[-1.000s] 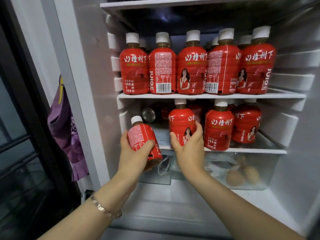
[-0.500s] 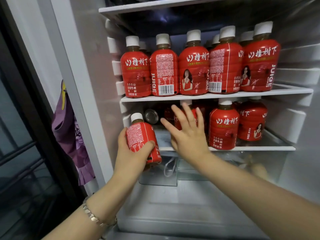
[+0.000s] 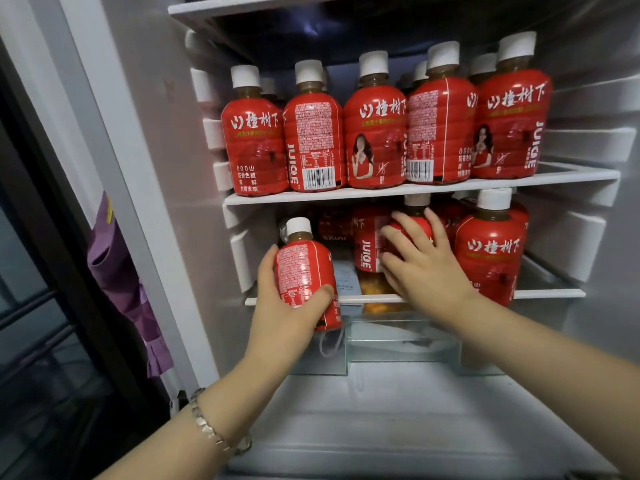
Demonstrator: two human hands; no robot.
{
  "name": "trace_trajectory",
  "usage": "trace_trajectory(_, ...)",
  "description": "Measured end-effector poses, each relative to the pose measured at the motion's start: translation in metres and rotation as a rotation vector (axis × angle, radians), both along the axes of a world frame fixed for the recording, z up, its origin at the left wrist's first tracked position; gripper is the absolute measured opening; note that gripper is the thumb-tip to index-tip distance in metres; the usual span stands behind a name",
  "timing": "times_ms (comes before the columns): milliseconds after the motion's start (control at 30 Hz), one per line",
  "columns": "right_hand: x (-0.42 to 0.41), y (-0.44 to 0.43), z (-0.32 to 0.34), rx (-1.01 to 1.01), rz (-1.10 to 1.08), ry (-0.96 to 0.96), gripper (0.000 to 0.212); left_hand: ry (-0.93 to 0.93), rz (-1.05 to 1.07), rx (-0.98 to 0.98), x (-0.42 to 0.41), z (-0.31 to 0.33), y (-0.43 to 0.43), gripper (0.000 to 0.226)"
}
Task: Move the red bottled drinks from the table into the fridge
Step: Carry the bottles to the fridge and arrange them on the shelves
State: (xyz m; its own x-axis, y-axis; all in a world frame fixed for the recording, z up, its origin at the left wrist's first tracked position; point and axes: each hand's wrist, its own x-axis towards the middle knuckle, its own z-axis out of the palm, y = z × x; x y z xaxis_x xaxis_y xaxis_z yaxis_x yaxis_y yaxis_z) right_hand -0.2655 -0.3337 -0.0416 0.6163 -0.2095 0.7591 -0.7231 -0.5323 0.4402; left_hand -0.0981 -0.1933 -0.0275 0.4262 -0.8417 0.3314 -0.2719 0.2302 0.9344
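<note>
My left hand [image 3: 284, 313] grips a red bottled drink [image 3: 304, 275] with a white cap, upright, just in front of the left end of the lower fridge shelf [image 3: 547, 293]. My right hand [image 3: 426, 271] reaches over that shelf, its fingers spread against another red bottle [image 3: 417, 202], of which little more than the cap shows. More red bottles [image 3: 491, 251] stand to its right and behind. The upper shelf [image 3: 450, 188] holds a full row of red bottles [image 3: 375, 133], with others behind them.
A clear drawer [image 3: 398, 341] sits under the lower shelf, with orange items [image 3: 377, 306] visible through the glass. A purple garment [image 3: 117, 271] hangs left of the fridge wall. A dark door frame fills the far left.
My right hand let go of the bottle at the shelf's front edge, then reached deeper and now rests on a bottle further in. My left hand has lifted its bottle slightly towards the shelf.
</note>
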Motion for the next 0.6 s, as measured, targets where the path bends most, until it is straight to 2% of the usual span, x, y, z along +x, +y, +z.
trace_trajectory(67, -0.006, 0.000, 0.000, 0.036, 0.098, 0.007, 0.011, 0.000, -0.021, 0.000, -0.005, 0.000, -0.005, 0.082)
trace_trajectory(133, -0.014, 0.001, 0.003, 0.157, 0.248, -0.053, 0.020, -0.023, -0.058, 0.011, -0.011, 0.001, -0.008, 0.083)
trace_trajectory(233, -0.022, 0.004, 0.008, 0.280, 0.385, -0.117, 0.022, -0.039, -0.100, 0.008, -0.017, 0.001, -0.011, 0.085)
trace_trajectory(300, -0.024, 0.010, 0.011, 0.225, 0.436, -0.091, 0.020, -0.013, -0.102, -0.004, -0.020, 0.002, -0.012, 0.084)
trace_trajectory(367, -0.029, 0.017, 0.014, 0.061, 0.423, -0.119, 0.017, -0.002, -0.110, -0.018, -0.025, 0.003, -0.013, 0.084)
trace_trajectory(433, -0.032, 0.026, 0.011, 0.015, 0.363, -0.310, 0.017, -0.015, -0.117, -0.020, -0.026, 0.002, -0.012, 0.085)
trace_trajectory(533, -0.037, 0.036, 0.004, 0.210, 0.354, -0.525, 0.023, -0.034, -0.123, 0.010, -0.030, 0.001, -0.015, 0.087)
trace_trajectory(600, -0.027, 0.047, 0.011, 0.519, 0.452, -0.608, 0.028, -0.071, -0.116, 0.027, -0.031, 0.003, -0.020, 0.087)
